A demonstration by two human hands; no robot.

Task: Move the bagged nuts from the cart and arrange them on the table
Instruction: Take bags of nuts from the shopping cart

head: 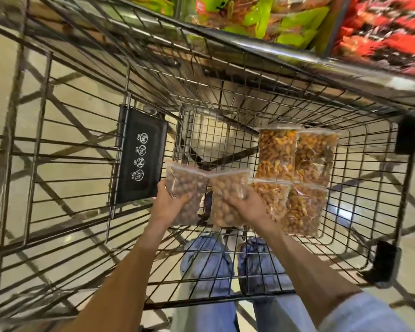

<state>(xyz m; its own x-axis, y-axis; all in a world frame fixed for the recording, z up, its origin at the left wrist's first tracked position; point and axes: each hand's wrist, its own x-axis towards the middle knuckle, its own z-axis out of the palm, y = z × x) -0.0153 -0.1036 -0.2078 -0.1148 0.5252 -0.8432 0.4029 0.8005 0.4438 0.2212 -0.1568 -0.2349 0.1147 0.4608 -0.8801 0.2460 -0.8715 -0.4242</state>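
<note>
Clear bags of nuts, one in each of our hands.
We are gripping the darker bag (187, 195) with our left hand (171, 202) and the paler bag (227, 200) with our right hand (246, 204), forearms reaching down into the wire cart (297, 111).

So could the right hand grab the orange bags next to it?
Probably not straight away: the right hand already has a grip on a pale nut bag. Nothing blocks the way, though; the four orange nut bags lie uncovered in the cart, right beside it.
</note>
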